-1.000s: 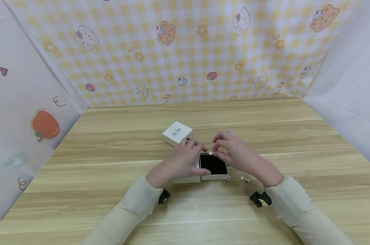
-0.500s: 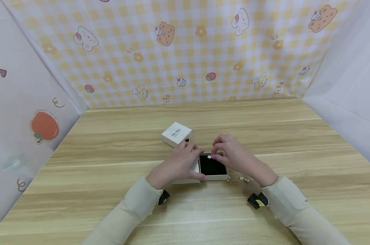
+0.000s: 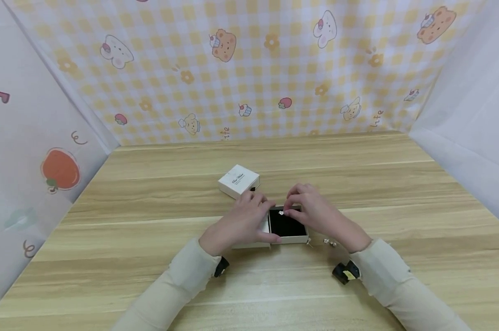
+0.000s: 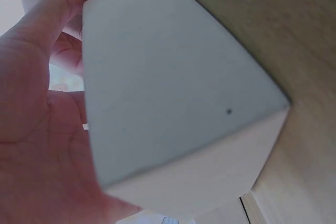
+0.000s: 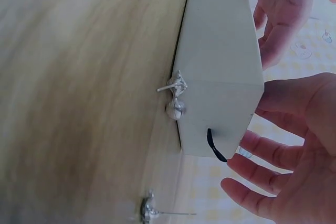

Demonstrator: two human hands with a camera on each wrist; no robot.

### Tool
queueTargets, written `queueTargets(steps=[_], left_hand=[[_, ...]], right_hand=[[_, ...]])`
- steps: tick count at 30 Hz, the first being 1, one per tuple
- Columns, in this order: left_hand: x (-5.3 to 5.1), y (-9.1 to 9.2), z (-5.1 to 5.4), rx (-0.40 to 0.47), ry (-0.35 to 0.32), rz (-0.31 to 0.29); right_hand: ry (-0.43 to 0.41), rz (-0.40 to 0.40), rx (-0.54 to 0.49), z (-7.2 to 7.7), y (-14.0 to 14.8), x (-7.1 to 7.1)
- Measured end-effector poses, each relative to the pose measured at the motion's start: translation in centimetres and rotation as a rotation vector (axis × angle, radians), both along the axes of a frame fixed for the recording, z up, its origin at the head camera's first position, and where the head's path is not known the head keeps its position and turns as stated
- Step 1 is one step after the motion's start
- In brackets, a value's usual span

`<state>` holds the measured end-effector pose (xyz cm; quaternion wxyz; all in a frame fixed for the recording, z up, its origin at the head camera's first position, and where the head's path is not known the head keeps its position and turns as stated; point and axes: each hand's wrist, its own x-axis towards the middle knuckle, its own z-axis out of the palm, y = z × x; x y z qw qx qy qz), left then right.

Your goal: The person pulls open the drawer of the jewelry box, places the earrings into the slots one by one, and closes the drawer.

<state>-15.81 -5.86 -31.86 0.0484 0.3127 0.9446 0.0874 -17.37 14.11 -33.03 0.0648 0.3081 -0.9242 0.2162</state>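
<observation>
A small white drawer-style jewelry box [image 3: 290, 240] lies on the table, its drawer with black lining [image 3: 286, 225] pulled out to the right of the sleeve [image 3: 251, 246]. My left hand [image 3: 238, 226] grips it from the left, thumb along the near side and fingers over the far side; the left wrist view shows the box's white side [image 4: 168, 82] close up. Above the lining's far part, my right hand [image 3: 315, 209] pinches a tiny silvery earring [image 3: 281, 212] between thumb and fingers. In the right wrist view a black ribbon pull [image 5: 212, 145] hangs from the drawer front.
Another white box [image 3: 239, 179] with printed lettering stands behind my left hand. A silvery stud earring with a bead [image 5: 176, 93] lies by the drawer's near corner, and a second loose earring [image 5: 149, 211] lies further right. A checked cloth [image 3: 253, 69] hangs behind the table.
My right hand has shifted slightly left and nearer, carrying the earring from the drawer's far rim to over the black lining. My left thumb has slid a little along the near rim.
</observation>
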Motion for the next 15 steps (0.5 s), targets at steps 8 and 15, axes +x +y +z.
queueTargets(steps=[8,15], left_hand=[[0.04,0.2,0.04,-0.002,-0.009,0.006],[0.17,0.22,0.05,0.004,-0.003,0.009]], right_hand=[[-0.009,-0.009,-0.004,-0.12,0.1,-0.08],[-0.055,-0.001,-0.005,-0.22,-0.13,-0.1]])
